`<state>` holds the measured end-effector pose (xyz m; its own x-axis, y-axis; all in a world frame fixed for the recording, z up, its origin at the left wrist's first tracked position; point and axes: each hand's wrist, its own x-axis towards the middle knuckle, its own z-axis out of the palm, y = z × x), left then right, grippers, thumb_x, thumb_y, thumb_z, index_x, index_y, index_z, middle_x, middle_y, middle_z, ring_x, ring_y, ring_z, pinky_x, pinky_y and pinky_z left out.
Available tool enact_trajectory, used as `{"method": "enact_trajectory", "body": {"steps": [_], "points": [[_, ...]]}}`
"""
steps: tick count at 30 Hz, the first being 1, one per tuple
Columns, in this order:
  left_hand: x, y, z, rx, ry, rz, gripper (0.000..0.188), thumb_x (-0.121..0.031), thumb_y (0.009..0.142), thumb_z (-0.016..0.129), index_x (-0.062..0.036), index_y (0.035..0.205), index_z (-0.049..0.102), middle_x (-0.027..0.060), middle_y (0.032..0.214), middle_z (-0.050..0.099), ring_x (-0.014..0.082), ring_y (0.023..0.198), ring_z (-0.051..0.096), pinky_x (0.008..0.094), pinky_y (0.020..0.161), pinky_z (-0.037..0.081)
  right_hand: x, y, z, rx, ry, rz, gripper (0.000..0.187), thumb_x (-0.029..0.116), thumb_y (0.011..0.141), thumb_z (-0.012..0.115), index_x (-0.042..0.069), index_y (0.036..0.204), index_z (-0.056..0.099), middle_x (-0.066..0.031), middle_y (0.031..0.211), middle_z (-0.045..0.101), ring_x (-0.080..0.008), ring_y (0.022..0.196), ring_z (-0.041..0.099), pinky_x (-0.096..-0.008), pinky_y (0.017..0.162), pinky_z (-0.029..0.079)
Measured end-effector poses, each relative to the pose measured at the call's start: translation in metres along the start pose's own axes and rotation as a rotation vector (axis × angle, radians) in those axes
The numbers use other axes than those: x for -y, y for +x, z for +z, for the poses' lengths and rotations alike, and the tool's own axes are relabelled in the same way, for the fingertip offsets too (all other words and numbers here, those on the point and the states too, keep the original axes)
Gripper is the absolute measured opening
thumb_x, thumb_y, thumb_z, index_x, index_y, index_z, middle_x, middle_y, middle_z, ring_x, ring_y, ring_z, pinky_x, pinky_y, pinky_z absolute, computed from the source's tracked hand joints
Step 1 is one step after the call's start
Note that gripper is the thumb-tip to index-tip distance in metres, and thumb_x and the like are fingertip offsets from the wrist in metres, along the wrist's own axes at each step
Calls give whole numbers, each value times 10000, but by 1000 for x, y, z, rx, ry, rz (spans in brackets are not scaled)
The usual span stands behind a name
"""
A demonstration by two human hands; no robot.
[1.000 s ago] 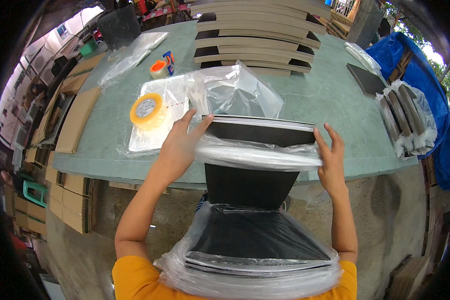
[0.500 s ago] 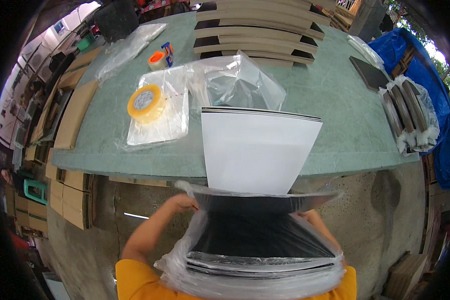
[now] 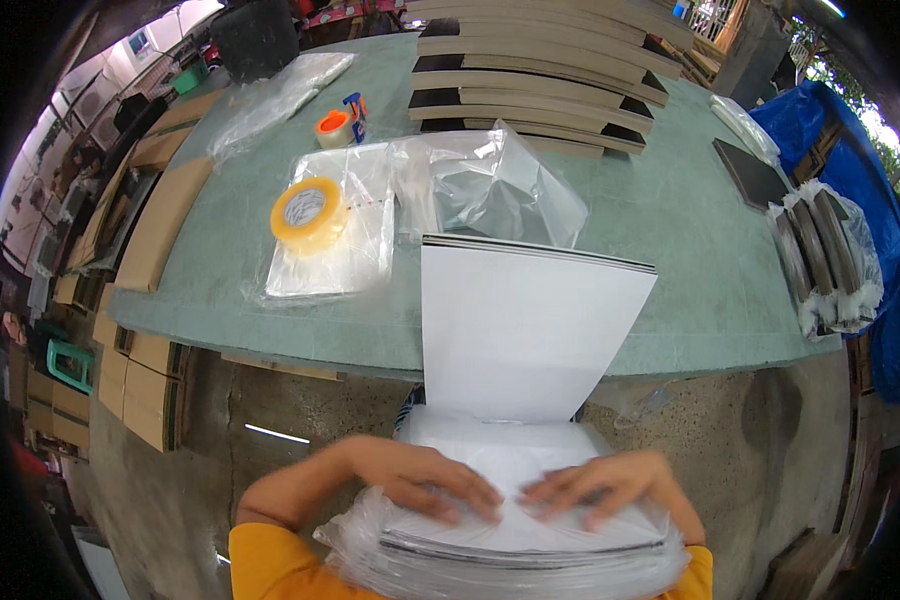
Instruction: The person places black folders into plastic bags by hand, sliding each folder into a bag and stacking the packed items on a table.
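Note:
Against my body rests a stack of flat panels in clear plastic wrap (image 3: 530,575), its upper face now white. My left hand (image 3: 435,482) lies over that white face with fingers stretched out, a little blurred. Opposite it, my right hand (image 3: 602,485) is also spread on the wrap, fingertips pointing inward. Neither hand grips anything that I can see. Just beyond, a thin set of white panels (image 3: 530,320) with dark edges overhangs the near edge of the green table (image 3: 720,345).
A yellow tape roll (image 3: 308,216) lies on flat clear plastic bags (image 3: 370,255). Beside them is a crumpled clear bag (image 3: 510,190). Farther off stand a tape dispenser (image 3: 340,124) and a tall pile of grey boards (image 3: 530,100). Plastic-wrapped dark panels (image 3: 820,250) sit at the right.
The raised dark panel in plastic has come down, and a white face shows on top of the stack. Both hands moved from its sides onto this face. The view shifted slightly.

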<state>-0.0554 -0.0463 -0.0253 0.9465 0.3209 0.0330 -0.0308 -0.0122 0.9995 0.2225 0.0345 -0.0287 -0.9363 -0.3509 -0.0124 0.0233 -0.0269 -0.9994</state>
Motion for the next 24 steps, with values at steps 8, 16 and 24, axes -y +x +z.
{"method": "enact_trajectory", "body": {"steps": [8,16,24], "points": [[154,-56,-22,-226,100,-731,476,-380,833,464,-43,1170,470,158,1198,458,256,1110,427,332,946,309,-174,-22,9,-548,-149,735,560,508,857,332,108,1239,416,-169,1292,351,-294,1208,302,-362,993,219],[-55,-13,-212,-1363,1351,102,156,-119,708,640,-11,796,569,93,773,570,207,754,549,294,678,419,-2,2,-25,-187,-120,190,449,332,851,481,38,1189,447,-191,1198,447,-288,1140,405,-333,939,324],[14,83,-269,-663,2124,27,290,-326,635,658,-117,804,549,48,941,541,239,983,453,423,787,358,-18,12,1,-219,-12,110,521,353,862,451,82,1290,325,-188,1304,315,-286,1214,294,-350,993,241]]}}
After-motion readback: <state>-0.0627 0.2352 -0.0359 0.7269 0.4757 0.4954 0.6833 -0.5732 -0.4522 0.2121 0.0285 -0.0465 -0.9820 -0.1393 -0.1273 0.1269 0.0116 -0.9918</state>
